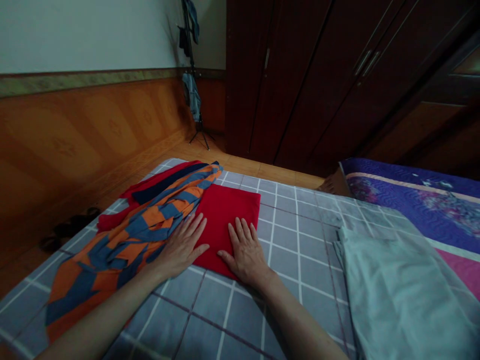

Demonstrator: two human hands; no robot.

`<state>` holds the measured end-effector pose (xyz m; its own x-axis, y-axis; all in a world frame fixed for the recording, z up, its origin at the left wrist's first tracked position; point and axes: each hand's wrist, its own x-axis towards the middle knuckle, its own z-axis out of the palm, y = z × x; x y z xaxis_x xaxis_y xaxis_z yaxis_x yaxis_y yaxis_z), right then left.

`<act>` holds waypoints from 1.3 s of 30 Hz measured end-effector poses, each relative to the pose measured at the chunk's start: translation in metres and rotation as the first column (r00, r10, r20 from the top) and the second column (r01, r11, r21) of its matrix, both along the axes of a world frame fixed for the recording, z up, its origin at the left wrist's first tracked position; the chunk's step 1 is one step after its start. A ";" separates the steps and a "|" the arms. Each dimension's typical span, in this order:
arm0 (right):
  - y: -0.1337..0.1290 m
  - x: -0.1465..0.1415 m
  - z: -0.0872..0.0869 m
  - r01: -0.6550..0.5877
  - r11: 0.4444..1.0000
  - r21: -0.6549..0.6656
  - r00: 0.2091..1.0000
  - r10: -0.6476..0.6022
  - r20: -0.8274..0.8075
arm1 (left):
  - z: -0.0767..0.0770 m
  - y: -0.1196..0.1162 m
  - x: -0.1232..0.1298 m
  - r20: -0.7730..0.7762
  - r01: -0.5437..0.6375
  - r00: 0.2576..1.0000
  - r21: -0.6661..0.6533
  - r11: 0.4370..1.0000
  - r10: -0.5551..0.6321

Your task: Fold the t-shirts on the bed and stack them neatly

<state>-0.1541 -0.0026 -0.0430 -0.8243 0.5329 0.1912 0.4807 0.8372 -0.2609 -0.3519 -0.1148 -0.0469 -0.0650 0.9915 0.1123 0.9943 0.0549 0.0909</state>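
Observation:
A red cloth [229,202], folded into a neat flat rectangle, lies on a grey checked bed sheet [240,330]. My left hand [184,246] rests flat at its left side, fingers spread. On the lower right part of the red cloth lies my right hand [243,252], palm down with fingers stretched out. Neither hand grips anything. Beside my left hand is a crumpled garment with orange and blue stripes [123,245]. Behind it lie a dark navy cloth [165,185] and another red cloth [129,192], partly covered.
A pale green folded cloth [401,290] lies on the bed at the right. Further right is a purple flowered mattress [412,187]. Beyond the bed stand a dark wooden wardrobe [292,85] and a coat stand [192,60] with clothes. Dark objects [71,227] sit on the floor at left.

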 end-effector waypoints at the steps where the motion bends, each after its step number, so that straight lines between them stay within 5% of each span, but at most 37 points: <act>1: 0.000 0.000 -0.001 0.004 1.000 -0.010 1.000 -0.004 0.006 | -0.003 0.000 -0.005 0.018 -0.040 0.999 0.004 0.999 0.040; 7: 0.011 0.001 -0.005 0.150 0.989 0.008 0.989 -0.150 0.008 | -0.013 -0.001 -0.015 0.133 -0.127 0.984 0.075 0.989 0.116; 14: 0.041 0.012 -0.006 0.428 0.903 0.036 0.903 -0.429 0.023 | -0.007 -0.004 -0.014 0.267 -0.284 0.934 0.155 0.946 0.237; 20: 0.043 0.014 -0.006 0.437 0.899 0.022 0.900 -0.437 0.002 | 0.012 -0.003 -0.013 0.258 -0.445 0.862 -0.026 0.895 0.436; 27: 0.037 -0.007 0.000 0.063 0.997 0.041 0.998 -0.064 0.024 | 0.029 0.011 -0.002 0.060 -0.521 0.839 -0.201 0.829 0.542; 34: 0.102 0.002 0.011 0.296 0.952 0.073 0.949 -0.302 0.086 | 0.036 0.015 -0.002 0.041 -0.540 0.827 -0.213 0.814 0.560; 39: 0.072 0.024 0.026 0.423 0.900 0.103 0.897 -0.432 0.097 | 0.034 0.015 -0.007 0.060 -0.520 0.836 -0.233 0.822 0.546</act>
<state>-0.1302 0.0689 -0.0174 -0.5389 0.8263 0.1640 0.8193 0.5593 -0.1258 -0.3586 -0.1002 -0.0128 -0.5896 0.7978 -0.1261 0.7864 0.6026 0.1354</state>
